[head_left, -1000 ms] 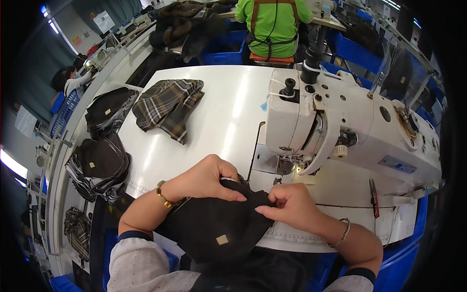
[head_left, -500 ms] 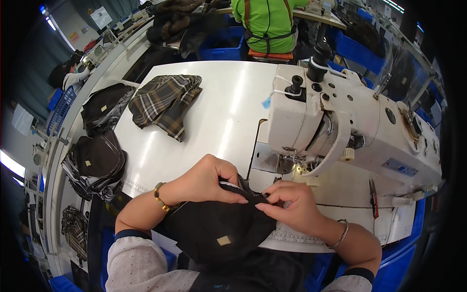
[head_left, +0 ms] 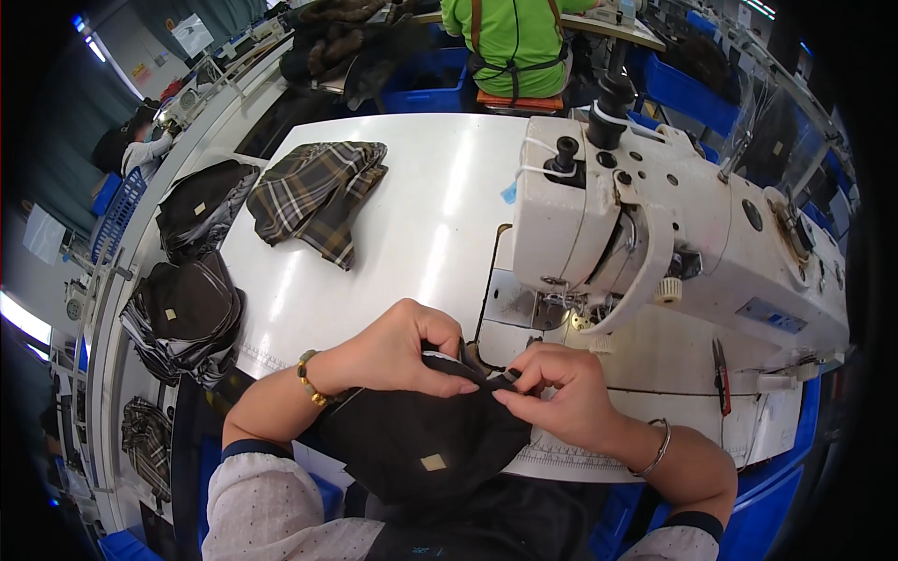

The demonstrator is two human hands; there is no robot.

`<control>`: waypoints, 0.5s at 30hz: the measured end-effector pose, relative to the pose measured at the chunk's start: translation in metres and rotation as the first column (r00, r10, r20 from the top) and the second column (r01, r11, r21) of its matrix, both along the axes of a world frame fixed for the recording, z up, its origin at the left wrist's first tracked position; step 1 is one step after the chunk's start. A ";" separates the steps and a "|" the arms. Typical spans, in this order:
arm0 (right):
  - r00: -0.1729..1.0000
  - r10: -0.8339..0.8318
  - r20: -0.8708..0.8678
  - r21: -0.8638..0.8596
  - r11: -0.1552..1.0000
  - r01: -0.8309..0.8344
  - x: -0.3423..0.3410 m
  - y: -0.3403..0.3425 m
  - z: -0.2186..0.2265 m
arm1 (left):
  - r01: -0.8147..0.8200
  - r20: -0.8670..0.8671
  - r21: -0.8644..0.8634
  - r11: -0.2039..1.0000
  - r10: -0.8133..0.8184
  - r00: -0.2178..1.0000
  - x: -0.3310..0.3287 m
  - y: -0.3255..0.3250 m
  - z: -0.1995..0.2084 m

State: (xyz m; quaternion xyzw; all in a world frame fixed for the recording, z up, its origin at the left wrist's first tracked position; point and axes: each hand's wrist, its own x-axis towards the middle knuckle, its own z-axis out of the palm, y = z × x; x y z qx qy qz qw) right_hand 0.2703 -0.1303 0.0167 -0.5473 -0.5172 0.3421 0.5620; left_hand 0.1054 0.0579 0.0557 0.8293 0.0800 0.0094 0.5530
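A dark fabric piece (head_left: pixel 426 435) with a small cream label hangs over the table's front edge, toward my lap. My left hand (head_left: pixel 412 351) pinches its upper edge between thumb and fingers, where a thin white strip shows. Close beside it, my right hand (head_left: pixel 557 388) grips the same edge, the two thumb tips nearly meeting. The fabric is folded between the hands, and its inner side is mostly hidden. Just beyond my right hand stands a white sewing machine (head_left: pixel 711 252), its needle area close to my fingers.
Plaid fabric pieces (head_left: pixel 318 196) lie on the white table (head_left: pixel 421 168). Stacks of dark pieces (head_left: pixel 182 313) sit to the left. Dark snips with red handles (head_left: pixel 721 379) rest at the right. A person in green (head_left: pixel 514 42) sits ahead, near a blue bin (head_left: pixel 426 89).
My hands keep their pinch on the dark fabric, with only a slight shift of the fingers. The view has moved a little.
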 end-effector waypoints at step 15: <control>0.994 0.040 -0.104 -0.107 0.993 -0.051 -0.001 -0.001 -0.004 | 0.079 0.006 -0.091 0.993 -0.078 0.997 0.004 -0.008 -0.007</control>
